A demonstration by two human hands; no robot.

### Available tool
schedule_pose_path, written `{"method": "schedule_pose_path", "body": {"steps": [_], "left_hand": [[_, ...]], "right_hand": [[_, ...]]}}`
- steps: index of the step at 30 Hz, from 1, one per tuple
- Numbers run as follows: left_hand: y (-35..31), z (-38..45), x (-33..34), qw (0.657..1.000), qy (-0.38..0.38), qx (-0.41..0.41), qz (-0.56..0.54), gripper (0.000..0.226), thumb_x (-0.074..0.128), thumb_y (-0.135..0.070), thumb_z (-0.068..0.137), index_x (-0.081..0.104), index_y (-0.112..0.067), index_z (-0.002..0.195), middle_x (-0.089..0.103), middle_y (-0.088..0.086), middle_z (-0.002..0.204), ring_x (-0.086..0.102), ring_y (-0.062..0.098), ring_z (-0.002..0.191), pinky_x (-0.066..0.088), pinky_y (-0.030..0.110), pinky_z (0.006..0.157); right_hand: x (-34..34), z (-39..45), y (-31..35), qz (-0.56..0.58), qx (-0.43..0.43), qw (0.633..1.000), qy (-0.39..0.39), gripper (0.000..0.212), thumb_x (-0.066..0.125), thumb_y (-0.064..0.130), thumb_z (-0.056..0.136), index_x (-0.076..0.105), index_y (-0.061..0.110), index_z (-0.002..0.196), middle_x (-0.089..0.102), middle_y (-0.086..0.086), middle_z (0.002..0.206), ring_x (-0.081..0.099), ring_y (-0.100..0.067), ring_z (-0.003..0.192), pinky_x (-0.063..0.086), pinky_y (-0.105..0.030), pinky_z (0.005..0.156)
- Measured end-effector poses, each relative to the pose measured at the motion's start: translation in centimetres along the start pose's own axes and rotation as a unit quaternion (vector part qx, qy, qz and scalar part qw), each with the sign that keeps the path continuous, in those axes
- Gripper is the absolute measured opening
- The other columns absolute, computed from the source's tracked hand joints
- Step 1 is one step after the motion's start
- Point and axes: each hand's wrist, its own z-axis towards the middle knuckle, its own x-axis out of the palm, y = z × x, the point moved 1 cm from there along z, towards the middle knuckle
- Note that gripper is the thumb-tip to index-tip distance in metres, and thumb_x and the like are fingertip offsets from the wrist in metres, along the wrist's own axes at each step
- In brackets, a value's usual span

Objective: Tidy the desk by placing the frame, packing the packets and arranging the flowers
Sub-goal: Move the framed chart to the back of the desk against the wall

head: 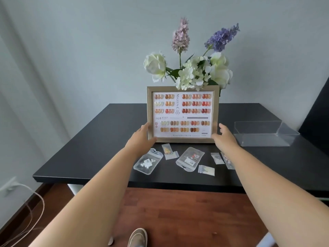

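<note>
- Presently, the picture frame (182,114) is held upright at the middle of the black desk (99,139), its lower edge at or just above the desktop; which of the two cannot be told.
- It is gripped at its lower corners: the left hand (142,135) holds the corner at 7 o'clock, the right hand (224,135) the corner at 5 o'clock, fingers wrapped onto the frame's sides.
- Placing the frame is judged to be under way, not finished.
- Packing is judged not begun: the clear packets (190,158) lie scattered on the desk in front of the frame, and the clear plastic box (261,133) at 3 o'clock appears to hold nothing.
- Flowers (192,68), white, lilac and purple, stand directly behind the frame at 12 o'clock; their vessel is hidden, so their arranging cannot be judged.
- A pale wall is seen behind the desk, a curtain (23,86) at 9 o'clock, a reddish wooden floor (178,211) below, and cables (32,207) at 8 o'clock.
</note>
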Motion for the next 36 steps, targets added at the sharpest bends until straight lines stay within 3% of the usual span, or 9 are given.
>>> {"method": "schedule_pose_path", "body": {"steps": [2, 6, 9, 12, 17, 22, 28, 32, 36], "left_hand": [[0.5, 1.3, 0.8, 0.999, -0.009, 0.004, -0.05, 0.069, 0.053, -0.031, 0.092, 0.019, -0.035, 0.152, 0.05, -0.001, 0.143, 0.061, 0.02, 0.102, 0.048, 0.032, 0.08], [2.3, 4.0, 1.4, 0.989, -0.012, 0.001, -0.151, 0.068, 0.04, -0.016, 0.092, 0.018, -0.047, 0.149, 0.054, -0.008, 0.132, 0.065, 0.017, 0.087, 0.057, 0.033, 0.065], [4.3, 5.5, 1.6, 0.979, -0.045, 0.018, -0.196, 0.068, 0.043, -0.013, 0.093, 0.022, -0.052, 0.145, 0.056, -0.02, 0.124, 0.065, 0.001, 0.077, 0.053, 0.019, 0.051], [6.1, 6.7, 2.0, 0.976, -0.047, 0.039, -0.209, 0.066, 0.054, -0.021, 0.096, 0.023, -0.048, 0.147, 0.057, -0.022, 0.111, 0.062, -0.009, 0.079, 0.05, 0.012, 0.051], [7.4, 7.7, 2.0, 0.979, -0.018, 0.066, -0.192, 0.063, 0.061, -0.026, 0.094, 0.03, -0.046, 0.146, 0.055, -0.009, 0.105, 0.063, 0.008, 0.076, 0.051, 0.021, 0.061], [8.5, 7.6, 0.8, 0.983, -0.015, 0.066, -0.169, 0.061, 0.059, -0.025, 0.096, 0.031, -0.045, 0.145, 0.055, -0.011, 0.104, 0.064, 0.008, 0.073, 0.049, 0.018, 0.064], [12.0, 7.1, -1.8, 0.986, -0.037, 0.027, -0.158, 0.06, 0.059, -0.025, 0.096, 0.031, -0.04, 0.147, 0.056, -0.011, 0.105, 0.065, 0.012, 0.081, 0.051, 0.021, 0.066], [15.1, 6.8, -4.2, 0.985, -0.049, -0.013, -0.168, 0.059, 0.057, -0.026, 0.097, 0.031, -0.043, 0.147, 0.056, -0.01, 0.105, 0.065, 0.015, 0.085, 0.059, 0.036, 0.072], [17.9, 6.9, -6.4, 0.974, -0.076, -0.045, -0.209, 0.058, 0.057, -0.02, 0.097, 0.034, -0.042, 0.146, 0.057, -0.008, 0.101, 0.064, 0.016, 0.086, 0.059, 0.034, 0.066]], "right_hand": [[0.1, 1.2, -0.1, 0.018, -0.013, 1.0, 0.005, 0.062, 0.051, 0.02, 0.094, 0.026, 0.03, 0.151, 0.04, -0.001, 0.152, 0.042, -0.026, 0.134, 0.04, -0.04, 0.098], [-0.4, 3.0, -0.8, 0.014, -0.03, 0.999, 0.001, 0.054, 0.052, 0.022, 0.094, 0.036, 0.035, 0.145, 0.055, 0.0, 0.138, 0.053, -0.025, 0.122, 0.045, -0.046, 0.1], [-0.3, 3.7, -2.2, -0.038, -0.045, 0.998, 0.012, 0.049, 0.053, 0.025, 0.094, 0.041, 0.034, 0.141, 0.066, 0.002, 0.121, 0.062, -0.021, 0.105, 0.051, -0.048, 0.094], [0.2, 4.3, -3.2, -0.074, -0.07, 0.995, 0.0, 0.046, 0.056, 0.022, 0.094, 0.044, 0.028, 0.138, 0.07, 0.004, 0.11, 0.066, -0.018, 0.096, 0.054, -0.045, 0.088], [0.6, 5.1, -3.2, -0.066, -0.076, 0.995, 0.011, 0.043, 0.059, 0.019, 0.094, 0.044, 0.03, 0.132, 0.069, 0.014, 0.099, 0.069, -0.015, 0.089, 0.058, -0.047, 0.081], [1.4, 5.4, -1.7, -0.101, -0.081, 0.99, 0.05, 0.039, 0.06, 0.019, 0.093, 0.044, 0.028, 0.127, 0.069, 0.012, 0.098, 0.068, -0.014, 0.086, 0.059, -0.046, 0.079], [4.4, 4.8, 0.8, -0.128, -0.107, 0.981, 0.096, 0.034, 0.064, 0.02, 0.09, 0.044, 0.037, 0.112, 0.068, 0.014, 0.092, 0.069, -0.009, 0.082, 0.06, -0.039, 0.076], [7.3, 4.5, 3.0, -0.125, -0.139, 0.974, 0.125, 0.035, 0.065, 0.024, 0.089, 0.043, 0.043, 0.108, 0.069, 0.015, 0.091, 0.068, -0.006, 0.085, 0.06, -0.037, 0.078], [10.6, 4.4, 5.7, -0.13, -0.166, 0.966, 0.148, 0.039, 0.065, 0.028, 0.089, 0.037, 0.049, 0.107, 0.064, 0.023, 0.091, 0.067, -0.004, 0.081, 0.061, -0.032, 0.074]]}}
